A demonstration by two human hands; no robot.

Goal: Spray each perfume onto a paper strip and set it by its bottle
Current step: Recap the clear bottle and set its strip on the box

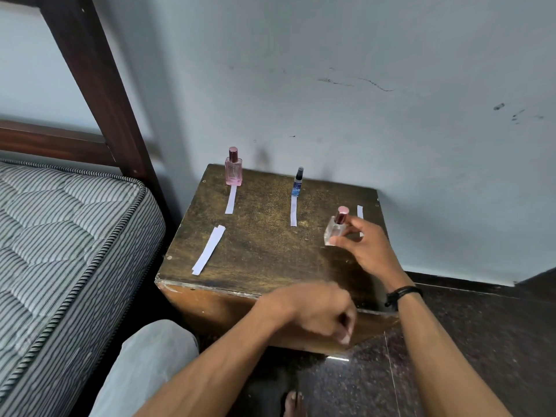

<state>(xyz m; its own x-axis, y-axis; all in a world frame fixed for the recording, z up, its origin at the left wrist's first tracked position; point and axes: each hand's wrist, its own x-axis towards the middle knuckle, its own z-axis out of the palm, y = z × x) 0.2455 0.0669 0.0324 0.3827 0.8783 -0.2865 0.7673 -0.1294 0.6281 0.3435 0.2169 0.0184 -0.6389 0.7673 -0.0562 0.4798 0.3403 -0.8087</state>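
Nearest me, a knee in pale trousers and a bare foot sit below my two forearms. On the far left is a striped mattress against a dark wooden bed frame. Nothing blocks my view of the spare strips lying loose on the left of the table top. Behind them a pink bottle stands upright with a strip in front of it, then a slim blue bottle with its own strip. All this rests on a worn brown wooden table pushed against a scuffed pale wall, over a dark speckled floor. My left hand, blurred, is curled into a loose fist at the table's front edge with nothing visible in it. My right hand, black band at the wrist, pinches the clear bottle between thumb and fingers, tilted left, at the table's right. A third strip lies just behind, partly hidden by my fingers.
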